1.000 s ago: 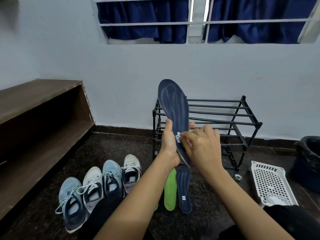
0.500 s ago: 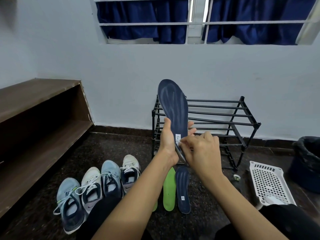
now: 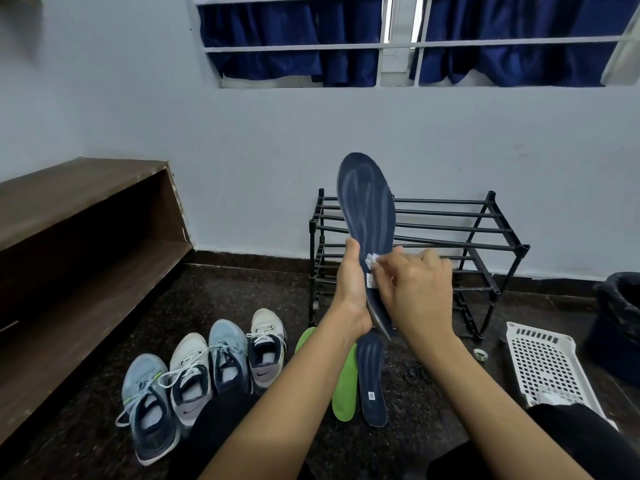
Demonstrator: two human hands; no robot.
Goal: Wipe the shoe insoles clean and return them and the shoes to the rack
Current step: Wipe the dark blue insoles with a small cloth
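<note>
My left hand (image 3: 350, 287) grips a dark blue insole (image 3: 369, 209) by its heel and holds it upright in front of the black shoe rack (image 3: 450, 237). My right hand (image 3: 414, 289) pinches a small white wipe (image 3: 372, 260) against the insole's lower half. On the floor lie another dark blue insole (image 3: 372, 382) and a green insole (image 3: 345, 386); a second green one (image 3: 304, 337) shows partly behind my left forearm. Several sneakers (image 3: 204, 372) stand in a row to the left.
A brown wooden shelf unit (image 3: 79, 244) runs along the left wall. A white perforated basket (image 3: 545, 368) lies on the floor at right, with a small tape roll (image 3: 480, 354) beside it. A dark bin with a black liner (image 3: 620, 323) stands at the far right.
My right hand has slid the wipe up the insole from near the heel label. The left hand keeps the insole upright.
</note>
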